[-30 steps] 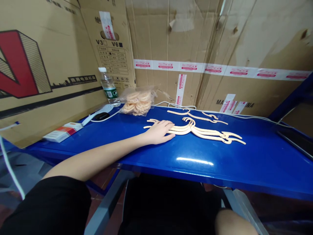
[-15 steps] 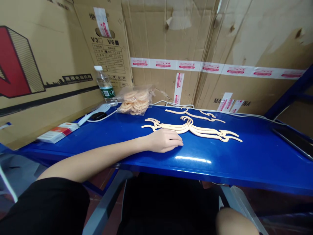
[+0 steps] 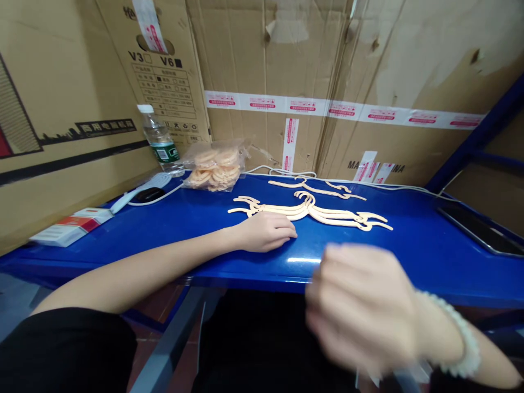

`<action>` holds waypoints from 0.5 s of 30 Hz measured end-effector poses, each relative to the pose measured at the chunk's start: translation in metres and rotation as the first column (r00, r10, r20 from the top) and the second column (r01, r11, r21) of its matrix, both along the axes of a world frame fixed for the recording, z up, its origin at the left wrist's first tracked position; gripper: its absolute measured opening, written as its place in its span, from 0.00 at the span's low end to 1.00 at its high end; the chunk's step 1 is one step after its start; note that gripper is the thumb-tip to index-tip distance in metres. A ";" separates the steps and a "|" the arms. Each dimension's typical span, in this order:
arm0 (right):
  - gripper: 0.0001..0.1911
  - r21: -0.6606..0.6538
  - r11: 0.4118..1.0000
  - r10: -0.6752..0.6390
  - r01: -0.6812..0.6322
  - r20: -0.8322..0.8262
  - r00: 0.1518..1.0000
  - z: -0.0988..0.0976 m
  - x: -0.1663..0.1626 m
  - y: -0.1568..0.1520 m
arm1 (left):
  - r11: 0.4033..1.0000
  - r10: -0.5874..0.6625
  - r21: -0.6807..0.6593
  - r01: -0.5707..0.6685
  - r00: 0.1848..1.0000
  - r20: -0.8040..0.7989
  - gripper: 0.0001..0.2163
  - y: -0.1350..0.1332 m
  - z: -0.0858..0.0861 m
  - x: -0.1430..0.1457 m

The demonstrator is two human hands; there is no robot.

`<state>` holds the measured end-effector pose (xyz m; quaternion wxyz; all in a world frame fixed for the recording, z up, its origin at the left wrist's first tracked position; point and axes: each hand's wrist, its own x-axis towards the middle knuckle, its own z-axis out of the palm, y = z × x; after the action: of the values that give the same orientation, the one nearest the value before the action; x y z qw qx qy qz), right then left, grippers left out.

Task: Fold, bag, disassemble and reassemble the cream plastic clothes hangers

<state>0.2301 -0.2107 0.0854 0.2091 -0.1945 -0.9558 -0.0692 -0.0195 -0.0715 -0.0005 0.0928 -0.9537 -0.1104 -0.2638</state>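
Observation:
My left hand (image 3: 268, 232) lies palm down on the blue table, its fingers stretched out close together. It rests against the near side of a stack of cream clothes hangers (image 3: 333, 216), covering part of their left arms; I see nothing held in it. My right hand (image 3: 364, 305) is raised in front of the table's near edge, wearing a pale beaded bracelet (image 3: 464, 335) on the wrist. Motion blurs its curled fingers, and whether they hold anything is hidden. Behind the stack lies another cream hanger (image 3: 321, 190).
At the back left, a clear bag of cream plastic pieces (image 3: 215, 166) sits beside a water bottle (image 3: 161, 144). A white and red box (image 3: 71, 226) lies at the left, a dark phone (image 3: 481, 229) at the right. Cardboard (image 3: 262, 60) walls the back; a white cable (image 3: 388, 186) runs along it.
My right hand has come up into view from below the table edge. The left hand stays beside the hangers. The whole view has shifted slightly.

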 end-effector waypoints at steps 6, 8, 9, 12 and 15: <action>0.16 -0.095 0.838 -0.512 0.538 0.204 0.834 0.036 0.048 0.195 | 0.999 -0.041 0.019 0.040 0.998 0.040 0.13 0.000 0.000 0.000; 0.20 -0.154 0.766 -0.581 0.625 0.252 0.774 0.018 0.076 0.241 | 0.999 -0.042 0.020 0.041 0.998 0.041 0.13 0.000 0.000 0.000; 0.23 -0.171 0.732 -0.616 0.659 0.245 0.748 0.008 0.090 0.256 | 0.999 -0.038 0.017 0.037 0.999 0.036 0.13 0.000 0.000 -0.001; 0.27 -0.223 0.662 -0.672 0.716 0.248 0.698 -0.017 0.122 0.277 | 1.000 -0.023 0.002 0.022 0.999 0.024 0.13 0.001 -0.001 -0.002; 0.26 -0.318 0.662 -0.621 0.679 0.273 0.734 -0.027 0.139 0.281 | 1.000 -0.021 -0.003 0.021 0.999 0.029 0.12 0.000 -0.001 -0.002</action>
<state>0.3691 0.0698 0.0579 0.0586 -0.5561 -0.8280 0.0424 -0.0214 -0.0711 -0.0016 0.0869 -0.9511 -0.1022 -0.2783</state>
